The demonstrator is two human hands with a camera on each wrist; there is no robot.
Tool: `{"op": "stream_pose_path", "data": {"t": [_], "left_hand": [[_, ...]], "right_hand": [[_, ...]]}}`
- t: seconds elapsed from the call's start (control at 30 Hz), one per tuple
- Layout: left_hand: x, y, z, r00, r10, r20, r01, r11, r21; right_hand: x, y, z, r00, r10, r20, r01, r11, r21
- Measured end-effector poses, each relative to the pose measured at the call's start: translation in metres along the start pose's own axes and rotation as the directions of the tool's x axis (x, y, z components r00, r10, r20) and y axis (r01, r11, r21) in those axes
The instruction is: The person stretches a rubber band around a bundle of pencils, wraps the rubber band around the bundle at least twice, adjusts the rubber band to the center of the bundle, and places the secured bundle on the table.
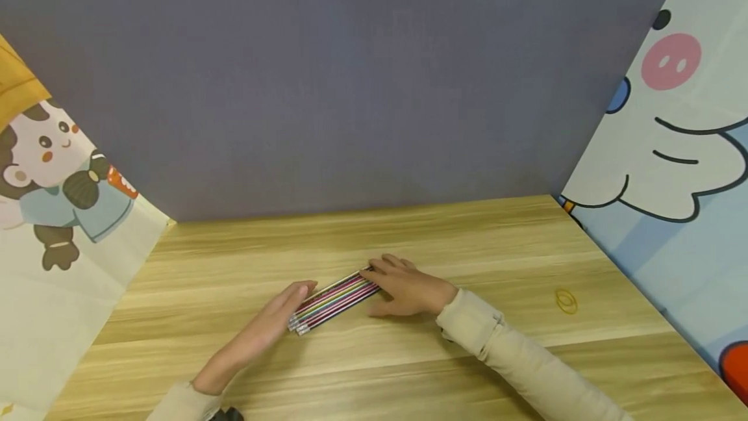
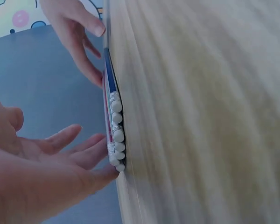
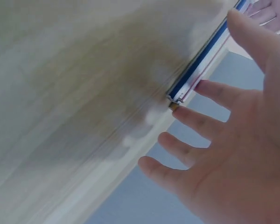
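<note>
Several striped pencils (image 1: pixel 336 301) lie side by side on the wooden table, slanting up to the right. Their white eraser ends (image 2: pixel 117 134) face the left wrist camera and are slightly uneven. My left hand (image 1: pixel 270 321) is at the eraser ends, its extended fingers touching the far side of the row. Over the other end spreads my right hand (image 1: pixel 406 288), covering the pencils' tips in the head view. In the right wrist view its fingers (image 3: pixel 177 151) are stretched apart, with the index fingertip against or very near the pencils. Neither hand curls round a pencil.
Yellow rubber bands (image 1: pixel 565 301) lie on the wooden tabletop (image 1: pixel 234 265) to the right. A grey panel (image 1: pixel 362 83) stands along the back edge. Walls with cartoon prints (image 1: pixel 672 167) flank both sides. A dark object (image 1: pixel 226 414) shows beside the left sleeve.
</note>
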State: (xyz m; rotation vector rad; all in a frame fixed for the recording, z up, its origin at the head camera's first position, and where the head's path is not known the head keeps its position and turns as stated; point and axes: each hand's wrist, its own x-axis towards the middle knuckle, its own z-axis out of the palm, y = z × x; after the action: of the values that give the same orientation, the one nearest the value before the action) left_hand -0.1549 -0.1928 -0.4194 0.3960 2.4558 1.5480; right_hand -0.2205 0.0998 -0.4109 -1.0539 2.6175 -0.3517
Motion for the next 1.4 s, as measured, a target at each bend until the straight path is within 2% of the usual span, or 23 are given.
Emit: {"op": "stream_pose_path", "data": {"t": [0.17,0.37,0.43,0.53,0.57,0.6,0.63,0.67,0.73,0.83,0.9,0.97,1.03,1.13,1.23,1.4], "left_hand": [[-0.002,-0.001,-0.003,0.998,-0.015,-0.066,0.015,1.0,0.002],[-0.008,-0.002,-0.006,0.995,-0.06,-0.086,0.058,0.998,-0.024],[-0.009,-0.001,-0.007,0.992,-0.076,-0.101,0.07,0.996,-0.062],[-0.008,-0.002,-0.011,0.989,-0.095,-0.112,0.075,0.982,-0.172],[-0.008,-0.002,-0.012,0.989,-0.098,-0.112,0.072,0.972,-0.222],[-0.007,-0.003,-0.013,0.988,-0.104,-0.112,0.069,0.958,-0.28],[-0.006,-0.004,-0.013,0.987,-0.107,-0.117,0.062,0.94,-0.336],[-0.006,-0.004,-0.014,0.987,-0.108,-0.115,0.055,0.919,-0.391],[-0.005,-0.006,-0.013,0.985,-0.12,-0.123,0.046,0.873,-0.486],[-0.005,-0.009,-0.007,0.977,-0.146,-0.156,0.029,0.815,-0.578],[-0.003,-0.01,0.0,0.97,-0.16,-0.185,0.019,0.802,-0.597],[0.0,-0.011,0.008,0.964,-0.16,-0.211,0.002,0.8,-0.599],[0.003,-0.01,0.016,0.96,-0.158,-0.23,-0.011,0.803,-0.596],[0.006,-0.008,0.025,0.954,-0.162,-0.251,-0.026,0.794,-0.608],[0.006,-0.007,0.029,0.944,-0.176,-0.28,-0.038,0.784,-0.62],[0.006,-0.005,0.029,0.938,-0.175,-0.299,-0.05,0.786,-0.616]], "right_hand": [[-0.014,-0.005,0.0,1.0,0.002,-0.009,-0.002,1.0,-0.028],[-0.031,-0.008,0.0,1.0,0.014,-0.019,-0.015,1.0,-0.026],[-0.034,-0.005,-0.002,1.0,0.0,-0.023,0.0,1.0,0.015],[-0.032,0.006,-0.006,0.998,-0.016,-0.059,0.027,0.981,0.194],[-0.029,0.011,-0.006,0.997,-0.006,-0.082,0.029,0.957,0.288],[-0.026,0.016,-0.006,0.994,0.013,-0.11,0.031,0.922,0.386],[-0.023,0.02,-0.005,0.99,0.042,-0.134,0.03,0.872,0.489],[-0.019,0.023,-0.004,0.985,0.079,-0.155,0.029,0.803,0.595],[-0.013,0.027,0.003,0.97,0.158,-0.182,0.039,0.643,0.765],[-0.007,0.027,0.014,0.951,0.25,-0.182,0.07,0.399,0.914],[-0.005,0.026,0.02,0.94,0.277,-0.199,0.121,0.274,0.954],[-0.004,0.023,0.026,0.928,0.303,-0.219,0.169,0.184,0.968],[-0.004,0.021,0.03,0.917,0.314,-0.245,0.214,0.129,0.968],[-0.005,0.017,0.034,0.913,0.311,-0.264,0.246,0.096,0.965],[-0.005,0.013,0.036,0.918,0.289,-0.271,0.256,0.091,0.962],[-0.002,0.007,0.035,0.908,0.327,-0.263,0.23,0.136,0.964]]}}
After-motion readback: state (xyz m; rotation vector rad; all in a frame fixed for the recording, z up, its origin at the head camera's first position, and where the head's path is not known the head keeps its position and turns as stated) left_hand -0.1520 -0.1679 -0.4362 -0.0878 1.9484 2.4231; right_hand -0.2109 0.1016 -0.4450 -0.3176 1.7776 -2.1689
